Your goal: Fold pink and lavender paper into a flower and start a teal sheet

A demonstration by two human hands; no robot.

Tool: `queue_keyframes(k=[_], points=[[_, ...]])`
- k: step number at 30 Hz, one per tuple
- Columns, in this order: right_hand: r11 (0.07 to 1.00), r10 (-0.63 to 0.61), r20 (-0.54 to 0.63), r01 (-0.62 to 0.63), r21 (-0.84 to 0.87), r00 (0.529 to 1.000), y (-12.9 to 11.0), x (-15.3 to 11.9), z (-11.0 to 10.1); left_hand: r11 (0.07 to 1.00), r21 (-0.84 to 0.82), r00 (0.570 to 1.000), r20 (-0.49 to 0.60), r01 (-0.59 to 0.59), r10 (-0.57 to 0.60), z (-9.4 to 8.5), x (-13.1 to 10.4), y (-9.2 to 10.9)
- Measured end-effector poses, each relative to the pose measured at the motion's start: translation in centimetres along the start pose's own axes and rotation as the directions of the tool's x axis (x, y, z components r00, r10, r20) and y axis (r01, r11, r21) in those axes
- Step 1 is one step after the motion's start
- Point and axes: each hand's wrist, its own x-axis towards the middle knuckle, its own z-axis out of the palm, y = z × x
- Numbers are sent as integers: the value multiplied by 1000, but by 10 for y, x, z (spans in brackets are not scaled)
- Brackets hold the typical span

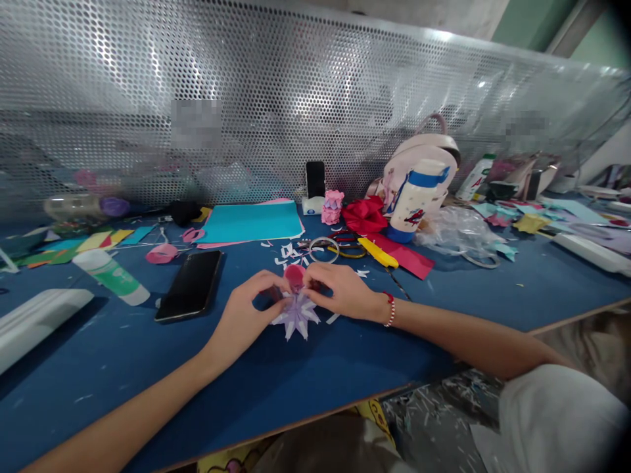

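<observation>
A lilac paper flower (297,320) with pointed petals lies between my hands near the middle of the blue table. Above its petals rises a small pink paper roll (294,276). My left hand (252,299) pinches the flower from the left, thumb and forefinger closed at its upper edge. From the other side my right hand (338,289) pinches it too, its fingers curled beside the pink roll. Fingertips hide part of the join between pink and lilac paper. White paper scraps (290,251) are scattered just behind the hands.
To the left lie a black phone (190,286) and a glue tube (112,276). Turquoise paper sheets (251,222) lie behind. A yellow cutter (378,252), a tape ring (324,249), a water bottle (414,200) and a backpack (446,148) stand or lie right of centre. A perforated metal screen (261,98) borders the back.
</observation>
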Motion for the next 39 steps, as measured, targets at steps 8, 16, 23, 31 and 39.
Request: queue_keyframes(k=[8,16,23,31,39], points=[[994,-98,-15,99,47,995,-3,-1,-4,987,136,994,-58,-89,97,0,-3,2],[918,-323,-252,237,-317,912,-1,0,-14,933,246,937,-166,-263,308,-5,-8,11],[818,-519,-245,392,-421,819,-6,-1,-7,915,231,890,-243,-332,385,-4,-6,7],[759,-591,-224,439,-481,775,-6,-1,-6,960,62,914,-294,-275,281,2,-9,-3],[749,-567,-190,405,-524,802,-3,1,-13,974,80,944,-241,-214,227,2,-8,1]])
